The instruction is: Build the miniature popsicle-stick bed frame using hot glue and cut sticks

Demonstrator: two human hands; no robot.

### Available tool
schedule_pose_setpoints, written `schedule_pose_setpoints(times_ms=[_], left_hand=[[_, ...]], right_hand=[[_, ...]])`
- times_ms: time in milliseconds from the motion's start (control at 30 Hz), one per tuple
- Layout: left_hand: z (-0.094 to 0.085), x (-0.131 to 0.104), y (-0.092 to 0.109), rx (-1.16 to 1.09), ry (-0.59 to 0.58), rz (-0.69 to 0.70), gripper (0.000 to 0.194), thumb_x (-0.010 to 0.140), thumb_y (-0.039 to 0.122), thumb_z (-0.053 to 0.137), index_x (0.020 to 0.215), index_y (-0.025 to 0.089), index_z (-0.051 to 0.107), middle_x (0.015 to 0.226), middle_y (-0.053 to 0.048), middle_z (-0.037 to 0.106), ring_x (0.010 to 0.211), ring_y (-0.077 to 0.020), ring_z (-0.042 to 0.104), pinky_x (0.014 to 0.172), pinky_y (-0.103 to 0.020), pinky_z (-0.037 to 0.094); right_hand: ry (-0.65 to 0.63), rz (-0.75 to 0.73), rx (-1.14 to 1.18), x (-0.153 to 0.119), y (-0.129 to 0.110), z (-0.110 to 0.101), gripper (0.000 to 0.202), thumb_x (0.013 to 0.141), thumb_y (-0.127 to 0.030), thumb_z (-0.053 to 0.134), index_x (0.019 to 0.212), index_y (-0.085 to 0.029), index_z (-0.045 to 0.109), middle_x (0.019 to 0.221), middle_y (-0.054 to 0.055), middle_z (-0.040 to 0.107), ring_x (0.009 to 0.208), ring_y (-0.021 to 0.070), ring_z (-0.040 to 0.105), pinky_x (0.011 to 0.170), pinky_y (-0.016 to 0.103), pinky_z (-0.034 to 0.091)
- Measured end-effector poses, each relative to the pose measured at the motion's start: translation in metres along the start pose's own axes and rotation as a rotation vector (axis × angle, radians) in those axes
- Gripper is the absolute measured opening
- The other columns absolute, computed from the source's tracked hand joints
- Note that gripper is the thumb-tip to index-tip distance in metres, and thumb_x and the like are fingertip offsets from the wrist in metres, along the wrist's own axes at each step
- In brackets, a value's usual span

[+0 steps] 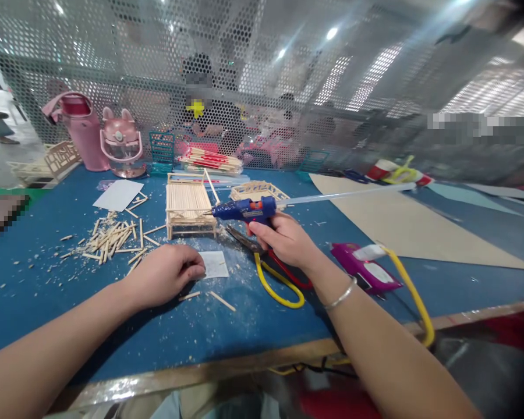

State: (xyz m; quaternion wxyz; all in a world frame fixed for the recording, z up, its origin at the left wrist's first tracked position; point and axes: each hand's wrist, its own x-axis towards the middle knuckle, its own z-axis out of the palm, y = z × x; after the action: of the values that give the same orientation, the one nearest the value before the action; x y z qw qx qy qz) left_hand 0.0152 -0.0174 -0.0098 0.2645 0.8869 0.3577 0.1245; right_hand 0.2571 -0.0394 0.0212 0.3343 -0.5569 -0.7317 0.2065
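Note:
My right hand (283,235) grips a blue glue gun (247,209), a long clear glue stick (349,196) trailing from its back. The nozzle points left, at the front edge of a small bed-like frame (187,203) built of thin wooden sticks; whether it touches cannot be made out. With fingers curled together, my left hand (172,273) rests at a white paper piece (215,265); anything in its pinch is hidden. Below the glue gun lie scissors (282,279) with yellow and red handles. A heap of cut sticks (113,238) lies left of the frame.
A pink bottle (85,134) and a pink-lidded jug (122,145) stand at the back left, before a perforated metal screen (144,70). Bundled sticks (212,158) lie behind the frame. To the right are a purple device (367,267) with a yellow cable and a beige board (397,227).

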Motion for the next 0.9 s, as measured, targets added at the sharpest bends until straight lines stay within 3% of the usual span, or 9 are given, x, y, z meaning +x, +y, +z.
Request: schedule_pose_setpoints(times_ms=[900], left_hand=[[-0.0019,-0.0001,0.002,0.021,-0.003,0.01,0.021,0.085,0.029,0.047,0.083,0.02,0.066,0.082,-0.001,0.069,0.074,-0.0161,0.06,0.065,-0.026,0.042]], right_hand=[[0.049,-0.149,-0.13,-0.0006,0.0052,0.0022,0.039,0.087,-0.049,0.045,0.06,-0.021,0.053,0.048,0.0,0.049,0.058,0.0154,0.054,0.064,0.027,0.045]])
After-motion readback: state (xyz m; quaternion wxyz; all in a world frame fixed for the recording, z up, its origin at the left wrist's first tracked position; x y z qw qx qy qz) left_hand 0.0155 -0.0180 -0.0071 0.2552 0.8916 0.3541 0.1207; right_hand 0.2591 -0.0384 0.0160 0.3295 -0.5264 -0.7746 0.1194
